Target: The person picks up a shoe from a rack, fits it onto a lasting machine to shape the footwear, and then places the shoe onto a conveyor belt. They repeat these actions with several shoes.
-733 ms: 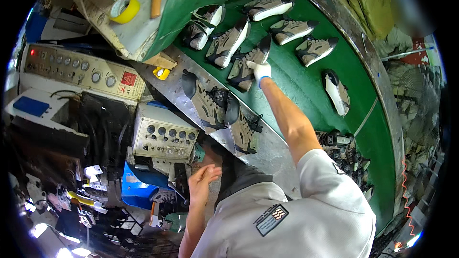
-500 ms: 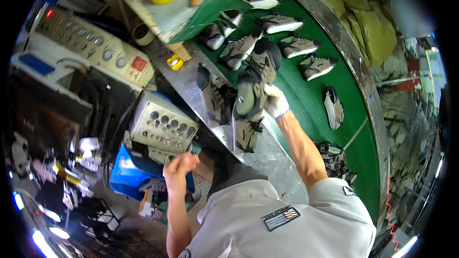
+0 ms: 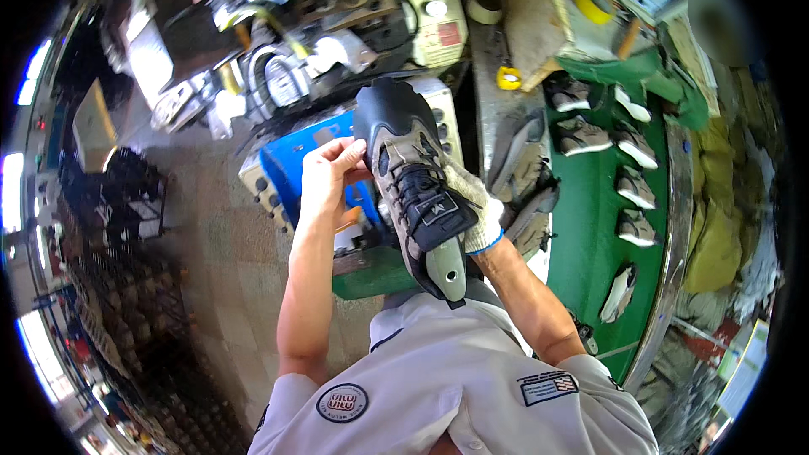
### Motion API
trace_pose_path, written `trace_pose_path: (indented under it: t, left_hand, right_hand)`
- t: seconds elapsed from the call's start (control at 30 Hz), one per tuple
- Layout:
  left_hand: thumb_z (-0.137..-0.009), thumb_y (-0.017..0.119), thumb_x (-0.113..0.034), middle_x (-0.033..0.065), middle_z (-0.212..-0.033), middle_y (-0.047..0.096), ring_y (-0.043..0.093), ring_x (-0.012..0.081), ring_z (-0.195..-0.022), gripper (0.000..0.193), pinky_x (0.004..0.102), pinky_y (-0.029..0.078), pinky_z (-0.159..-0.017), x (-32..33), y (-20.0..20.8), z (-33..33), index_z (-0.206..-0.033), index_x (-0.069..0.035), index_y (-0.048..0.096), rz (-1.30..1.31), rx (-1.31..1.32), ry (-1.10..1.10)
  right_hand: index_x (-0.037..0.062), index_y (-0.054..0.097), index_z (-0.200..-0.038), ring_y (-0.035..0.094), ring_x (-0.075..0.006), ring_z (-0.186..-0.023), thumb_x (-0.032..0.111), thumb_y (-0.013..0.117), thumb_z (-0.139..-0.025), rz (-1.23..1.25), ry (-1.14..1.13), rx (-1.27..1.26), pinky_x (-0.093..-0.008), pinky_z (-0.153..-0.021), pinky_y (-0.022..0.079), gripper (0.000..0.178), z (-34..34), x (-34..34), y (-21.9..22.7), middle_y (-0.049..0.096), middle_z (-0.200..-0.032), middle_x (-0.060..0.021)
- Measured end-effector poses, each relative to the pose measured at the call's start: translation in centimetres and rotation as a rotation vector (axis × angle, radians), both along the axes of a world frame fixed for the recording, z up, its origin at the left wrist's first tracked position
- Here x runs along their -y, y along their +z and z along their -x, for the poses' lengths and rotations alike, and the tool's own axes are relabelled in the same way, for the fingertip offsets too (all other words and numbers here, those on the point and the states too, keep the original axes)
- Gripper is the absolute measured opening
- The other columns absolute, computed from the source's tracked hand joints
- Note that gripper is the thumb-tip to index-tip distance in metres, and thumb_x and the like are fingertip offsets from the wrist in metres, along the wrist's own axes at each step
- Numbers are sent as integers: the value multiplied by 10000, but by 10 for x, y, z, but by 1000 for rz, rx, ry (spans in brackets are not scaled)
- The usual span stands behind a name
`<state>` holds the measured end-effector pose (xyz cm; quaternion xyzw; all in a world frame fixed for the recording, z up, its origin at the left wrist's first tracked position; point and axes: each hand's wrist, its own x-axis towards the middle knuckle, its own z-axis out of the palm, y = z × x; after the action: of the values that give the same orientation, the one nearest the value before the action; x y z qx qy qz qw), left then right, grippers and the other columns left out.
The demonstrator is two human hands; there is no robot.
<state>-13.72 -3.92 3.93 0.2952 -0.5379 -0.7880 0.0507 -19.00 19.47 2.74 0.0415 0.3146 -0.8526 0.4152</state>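
Note:
In front of my chest is a grey-brown shoe upper (image 3: 413,170) with black laces and a dark toe, stretched over a pale green shoe last (image 3: 447,265). Its toe points away from me, and the last shows at the heel end. My right hand (image 3: 476,206), in a white knit glove, grips its right side. The bare fingers of my left hand (image 3: 333,170) pinch the left edge near the toe; their tips are partly hidden. Two similar shoe uppers, one of them a grey upper (image 3: 524,156), lie on the metal ledge just beyond my right hand.
Several shoes stand on the green conveyor belt (image 3: 581,194) at the right. A blue bin (image 3: 295,164) sits below my left hand. Ahead is a machine with a control panel (image 3: 438,13). A yellow tape measure (image 3: 509,77) and a tape roll (image 3: 594,7) lie near the workbench.
My right hand has brought the shoe upper from above the belt and ledge to in front of my chest. My left hand has risen to its toe. The view has turned left.

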Motion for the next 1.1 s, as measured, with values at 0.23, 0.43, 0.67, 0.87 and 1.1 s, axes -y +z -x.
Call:
trace_pose_path:
  t: [0.23,0.43,0.67,0.87,1.1]
  left_hand:
    - [-831,762,-34,120,-997,720,706,198,-811,297,333,611,-727,63,-7,-46,-1105,57,690,-3,-86,436]
    - [-825,671,66,196,-1190,668,701,268,-1006,435,347,599,-857,105,-7,-53,-1250,106,589,-30,-202,550]
    - [-835,659,79,249,-1284,623,675,277,-1102,526,313,574,-918,119,-5,-37,-1336,125,508,-38,-336,546]
    - [-864,678,44,229,-1290,619,657,251,-1108,522,307,538,-961,131,-15,-22,-1346,130,499,-54,-321,548]
    - [-911,696,-44,69,-1053,700,590,43,-722,397,154,452,-622,112,-15,-29,-1273,91,606,-101,-249,549]
  right_hand:
    - [19,570,-1348,647,-100,-940,171,618,-997,-135,40,12,-242,-831,529,385,-8,105,-10,676,-1084,-20]
    - [-11,506,-1424,608,-103,-1030,216,611,-993,-151,61,-151,-243,-901,493,498,-5,161,-3,641,-1186,-42]
    - [0,502,-1433,617,-135,-1088,221,603,-1005,-46,14,-164,-287,-949,493,493,6,199,2,636,-1272,-70]
    - [9,582,-1356,627,-124,-1049,165,620,-1008,2,-98,-71,-281,-922,502,384,4,228,-27,679,-1163,-45]
    - [-5,506,-1417,622,-146,-1100,118,564,-1021,71,-78,-87,-294,-968,502,418,2,227,-22,636,-1280,-75]
